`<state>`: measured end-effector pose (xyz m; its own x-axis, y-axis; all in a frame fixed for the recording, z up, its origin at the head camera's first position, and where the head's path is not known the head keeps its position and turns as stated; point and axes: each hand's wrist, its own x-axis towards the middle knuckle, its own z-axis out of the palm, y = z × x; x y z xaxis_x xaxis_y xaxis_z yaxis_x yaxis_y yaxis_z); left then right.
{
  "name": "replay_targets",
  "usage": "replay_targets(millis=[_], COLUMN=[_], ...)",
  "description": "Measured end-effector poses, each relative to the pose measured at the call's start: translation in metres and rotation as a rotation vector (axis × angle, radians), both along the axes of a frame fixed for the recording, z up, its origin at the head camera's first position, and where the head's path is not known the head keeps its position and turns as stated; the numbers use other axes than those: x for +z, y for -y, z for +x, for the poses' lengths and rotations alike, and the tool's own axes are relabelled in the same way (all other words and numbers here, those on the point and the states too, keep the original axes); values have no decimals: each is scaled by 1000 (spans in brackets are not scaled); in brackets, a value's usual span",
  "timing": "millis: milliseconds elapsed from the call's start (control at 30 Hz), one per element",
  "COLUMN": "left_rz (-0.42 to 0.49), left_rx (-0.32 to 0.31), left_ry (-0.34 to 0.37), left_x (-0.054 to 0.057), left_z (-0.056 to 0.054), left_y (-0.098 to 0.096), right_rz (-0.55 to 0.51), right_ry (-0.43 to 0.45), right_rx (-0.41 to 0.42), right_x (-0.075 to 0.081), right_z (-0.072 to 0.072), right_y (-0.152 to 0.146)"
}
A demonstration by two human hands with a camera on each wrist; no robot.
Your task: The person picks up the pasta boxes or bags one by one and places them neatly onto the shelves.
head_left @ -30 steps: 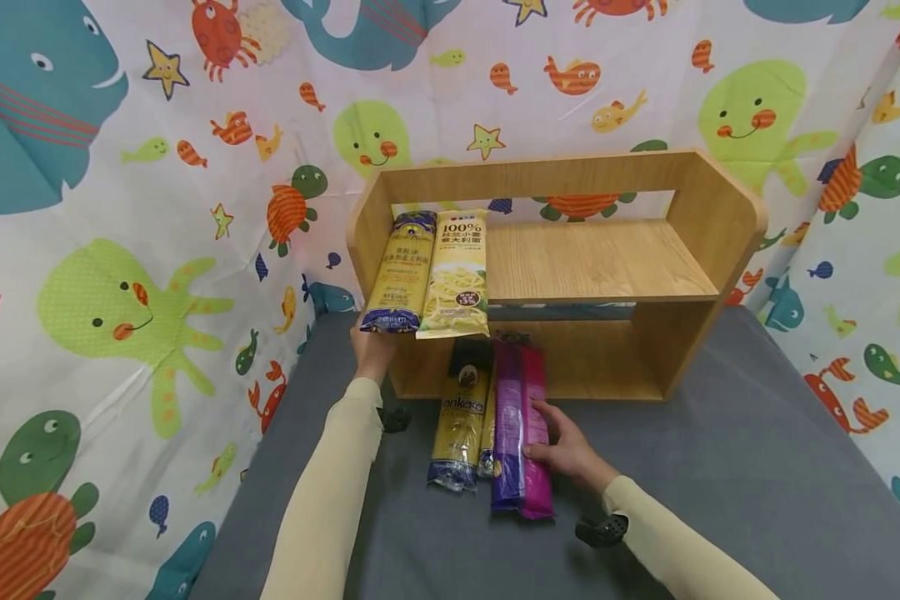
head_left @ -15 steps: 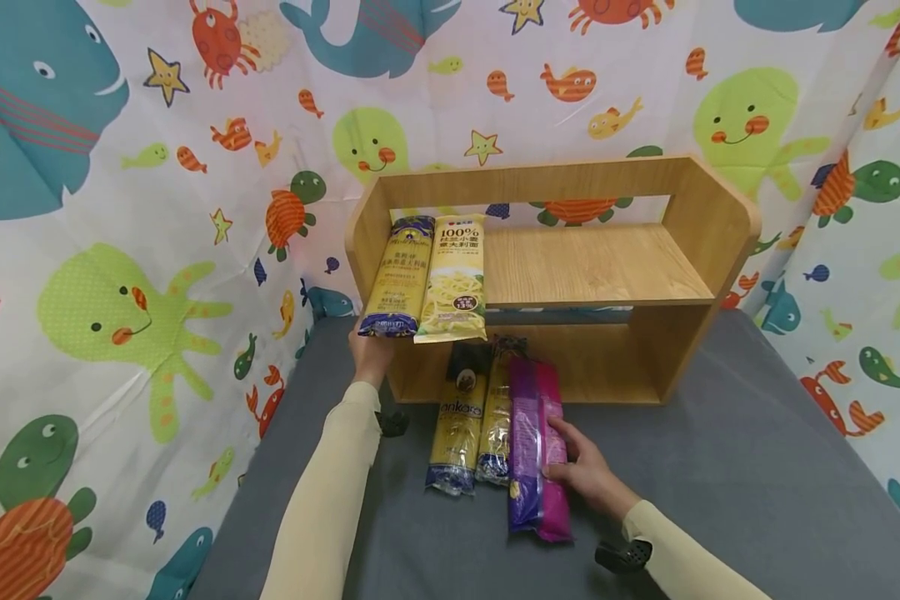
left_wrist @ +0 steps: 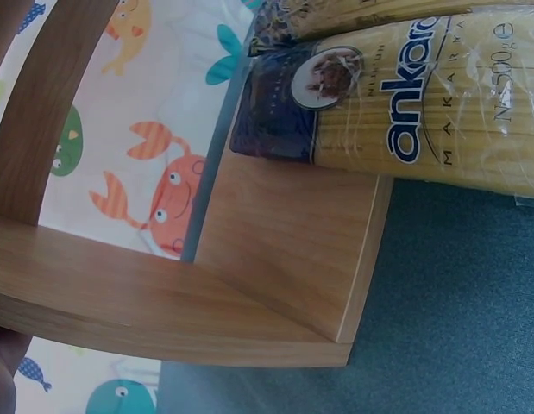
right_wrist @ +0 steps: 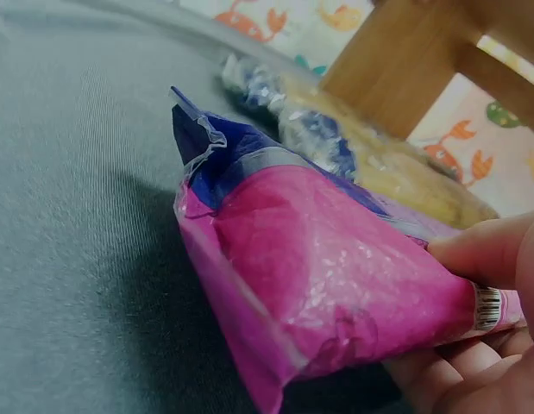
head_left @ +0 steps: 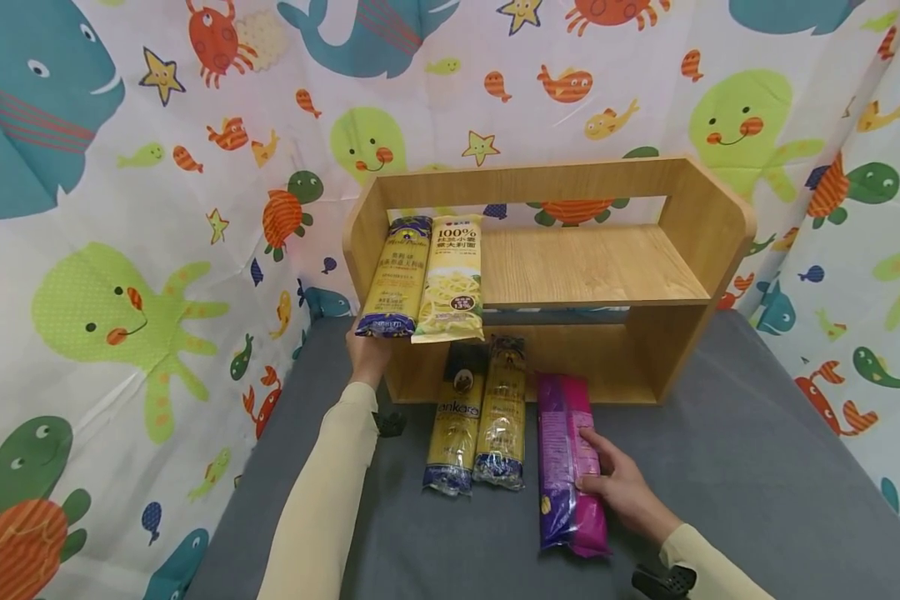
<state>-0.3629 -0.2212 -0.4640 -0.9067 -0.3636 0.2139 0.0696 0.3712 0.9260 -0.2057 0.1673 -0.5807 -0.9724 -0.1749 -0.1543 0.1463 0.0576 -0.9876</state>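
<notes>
My right hand (head_left: 630, 492) pinches a long pink and purple packet (head_left: 570, 467) by its right side, thumb above and fingers below. In the right wrist view, the crimped end of the packet (right_wrist: 336, 267) tilts over the grey tabletop. My left hand (head_left: 369, 357) grips the left side panel of the wooden shelf (head_left: 592, 267), its fingertips mostly hidden behind a bag. Two spaghetti bags, an Ankara one (head_left: 453, 433) and a yellow one (head_left: 501, 417), lie side by side, their far ends in the lower compartment.
On the upper board lie a yellow and blue spaghetti bag (head_left: 397, 275) and a pale yellow noodle bag (head_left: 450, 279), both poking past the front edge. Behind everything hangs a sea-animal curtain (head_left: 270, 125). The grey tabletop (head_left: 735, 467) extends to the right.
My right hand has drawn the pink and purple packet right and toward me, out from over the yellow spaghetti bag, which is now uncovered. My left hand stays at the shelf's side.
</notes>
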Motion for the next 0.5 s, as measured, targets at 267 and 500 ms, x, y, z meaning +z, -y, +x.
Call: replay_targets(millis=[267,500], left_rz=[-31,-52], left_rx=[7,10], left_ry=[10,10], left_x=[2,3], left_z=[1,1], left_y=[-1,-1], right_rz=[-22,-38], right_ry=[-19,41], right_rx=[21,173], right_x=[30,77], right_z=[16,29], right_y=[-28,-59])
